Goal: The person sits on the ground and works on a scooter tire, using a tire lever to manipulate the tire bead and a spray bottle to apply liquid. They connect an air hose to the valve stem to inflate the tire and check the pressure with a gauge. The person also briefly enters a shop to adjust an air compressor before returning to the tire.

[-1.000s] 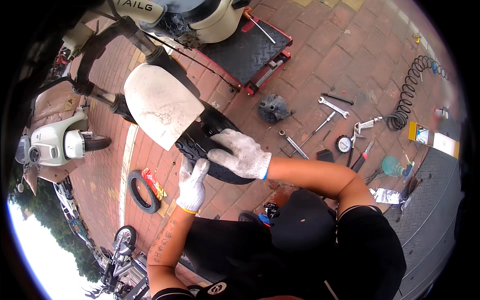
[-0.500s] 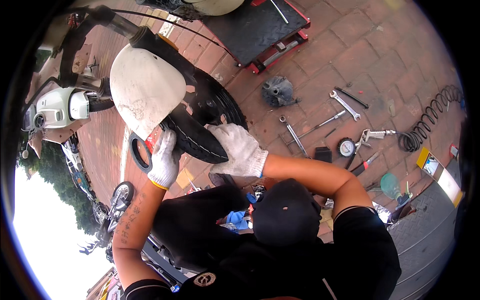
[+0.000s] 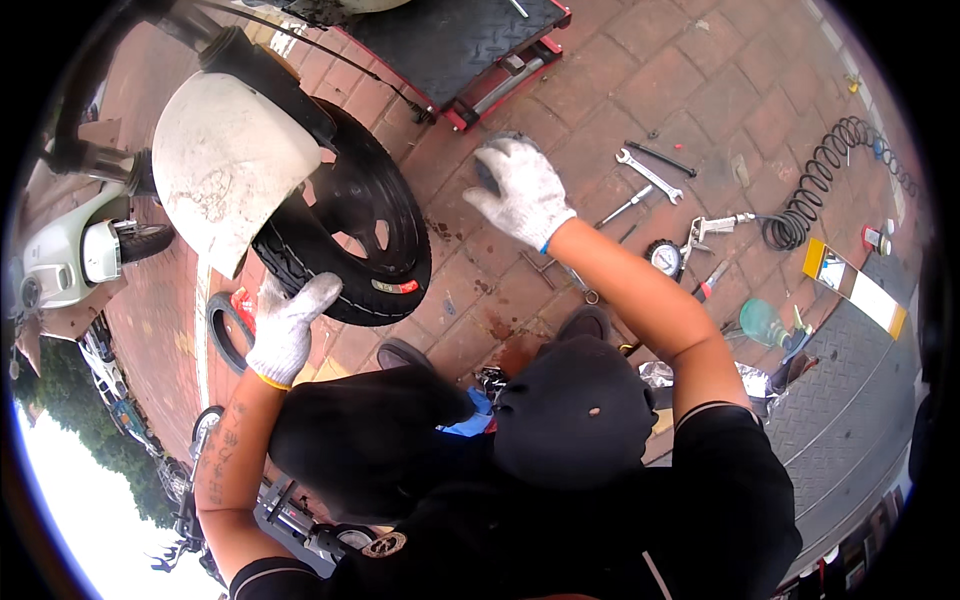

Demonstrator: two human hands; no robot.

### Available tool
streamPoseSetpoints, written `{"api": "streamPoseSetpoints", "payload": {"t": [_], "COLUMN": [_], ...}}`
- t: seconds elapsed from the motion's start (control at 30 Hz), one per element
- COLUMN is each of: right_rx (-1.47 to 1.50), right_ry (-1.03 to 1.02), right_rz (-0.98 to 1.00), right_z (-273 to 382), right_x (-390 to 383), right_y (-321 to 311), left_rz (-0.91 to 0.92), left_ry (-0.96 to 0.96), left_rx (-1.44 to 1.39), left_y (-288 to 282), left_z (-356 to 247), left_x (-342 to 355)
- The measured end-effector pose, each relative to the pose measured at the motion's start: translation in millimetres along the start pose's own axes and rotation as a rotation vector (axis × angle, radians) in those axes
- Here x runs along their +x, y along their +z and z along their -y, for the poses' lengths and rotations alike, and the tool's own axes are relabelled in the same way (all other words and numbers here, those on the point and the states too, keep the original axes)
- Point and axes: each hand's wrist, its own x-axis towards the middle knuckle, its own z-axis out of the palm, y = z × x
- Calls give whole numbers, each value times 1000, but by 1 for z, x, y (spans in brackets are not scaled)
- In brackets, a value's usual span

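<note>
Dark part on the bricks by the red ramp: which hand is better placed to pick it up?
Right, probably. The right hand is already stretched out over the dark part, fingers spread on or just above it. The left hand is across the scene, resting against the scooter tyre.

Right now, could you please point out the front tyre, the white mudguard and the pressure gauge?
front tyre [image 3: 300,262], head view, on the tread.
white mudguard [image 3: 225,165], head view, on its middle.
pressure gauge [image 3: 665,258], head view, on the dial.
</note>
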Motion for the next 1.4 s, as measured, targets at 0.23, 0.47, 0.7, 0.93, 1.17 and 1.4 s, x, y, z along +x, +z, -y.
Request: {"api": "streamPoseSetpoints", "payload": {"t": [0.23, 0.47, 0.7, 0.93, 1.17, 1.4], "right_rx": [-435, -3, 1067, 990, 917, 685], "right_ry": [229, 341, 158, 108, 94, 123], "right_rz": [67, 8, 218, 317, 289, 360], "right_z": [-34, -17, 59, 84, 88, 94], "right_x": [7, 11, 52, 69, 66, 63], "right_y": [24, 32, 79, 81, 86, 62], "left_rz": [126, 182, 174, 194, 242, 220], "left_ry": [-23, 19, 61, -20, -24, -35], "left_rx": [137, 60, 138, 63, -38, 145], "left_y": [-21, -28, -32, -33, -29, -37], "left_z": [9, 18, 22, 16, 17, 19], "left_x": [10, 12, 14, 6, 10, 8]}}
